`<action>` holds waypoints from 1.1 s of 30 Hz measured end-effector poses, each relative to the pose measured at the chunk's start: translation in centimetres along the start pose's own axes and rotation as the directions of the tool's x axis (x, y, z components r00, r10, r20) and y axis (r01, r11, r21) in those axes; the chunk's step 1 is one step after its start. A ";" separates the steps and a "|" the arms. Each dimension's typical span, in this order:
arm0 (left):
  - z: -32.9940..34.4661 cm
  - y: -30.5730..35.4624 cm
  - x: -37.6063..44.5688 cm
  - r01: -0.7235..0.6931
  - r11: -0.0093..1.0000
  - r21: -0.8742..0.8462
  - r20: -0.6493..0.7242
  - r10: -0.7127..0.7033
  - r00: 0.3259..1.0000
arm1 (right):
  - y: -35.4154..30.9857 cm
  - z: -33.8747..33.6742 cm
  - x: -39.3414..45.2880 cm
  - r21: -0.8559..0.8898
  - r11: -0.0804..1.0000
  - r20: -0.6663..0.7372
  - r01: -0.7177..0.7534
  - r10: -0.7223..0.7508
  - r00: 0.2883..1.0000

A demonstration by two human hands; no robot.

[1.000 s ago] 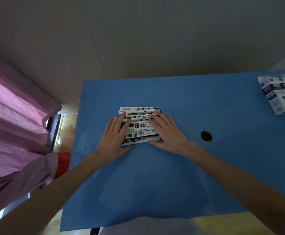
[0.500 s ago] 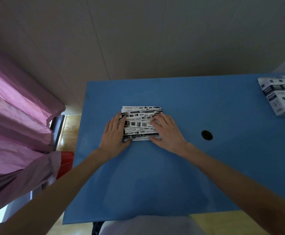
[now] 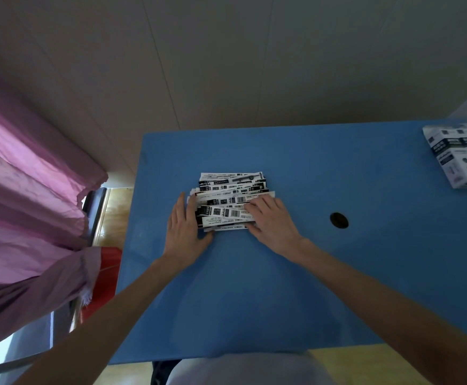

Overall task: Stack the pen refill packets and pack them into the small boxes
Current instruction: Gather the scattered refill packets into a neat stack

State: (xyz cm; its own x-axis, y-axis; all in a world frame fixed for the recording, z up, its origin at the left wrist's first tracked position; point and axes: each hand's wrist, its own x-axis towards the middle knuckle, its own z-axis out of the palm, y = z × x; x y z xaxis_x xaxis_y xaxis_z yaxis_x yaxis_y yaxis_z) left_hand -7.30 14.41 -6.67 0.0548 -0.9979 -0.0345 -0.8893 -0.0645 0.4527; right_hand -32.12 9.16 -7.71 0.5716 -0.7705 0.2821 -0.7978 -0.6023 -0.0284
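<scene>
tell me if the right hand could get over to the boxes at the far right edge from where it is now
Probably yes: the right hand rests on the packets, and only bare blue table with a small hole lies between it and the boxes.

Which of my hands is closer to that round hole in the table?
Right. The right hand rests on the refill packets just left of the hole; the left hand sits beyond the packets.

Bare forearms, apparently sleeveless; pale lap garment.
</scene>
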 end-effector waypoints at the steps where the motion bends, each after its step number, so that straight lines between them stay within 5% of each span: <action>1: 0.1 0.0 -0.2 0.004 1.000 -0.008 -0.002 -0.004 1.000 | 0.0 0.0 0.0 -0.005 1.000 0.008 0.008 -0.008 1.000; 23: 0.5 0.1 -0.8 0.103 0.994 -0.029 -0.070 -0.105 0.992 | 0.0 0.6 -0.6 0.029 0.994 0.012 0.101 -0.101 0.995; 33: 0.2 0.3 -0.5 0.320 0.945 -0.070 -0.035 -0.323 0.946 | -1.0 0.0 -2.4 0.082 0.996 0.038 0.035 -0.038 0.999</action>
State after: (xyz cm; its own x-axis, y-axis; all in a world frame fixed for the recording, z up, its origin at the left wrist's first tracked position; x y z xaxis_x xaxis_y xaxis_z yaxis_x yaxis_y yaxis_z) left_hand -7.72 14.93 -6.73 0.3555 -0.9230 -0.1475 -0.7909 -0.3811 0.4788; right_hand -32.70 11.61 -8.38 0.6084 -0.7545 0.2462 -0.7592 -0.6437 -0.0968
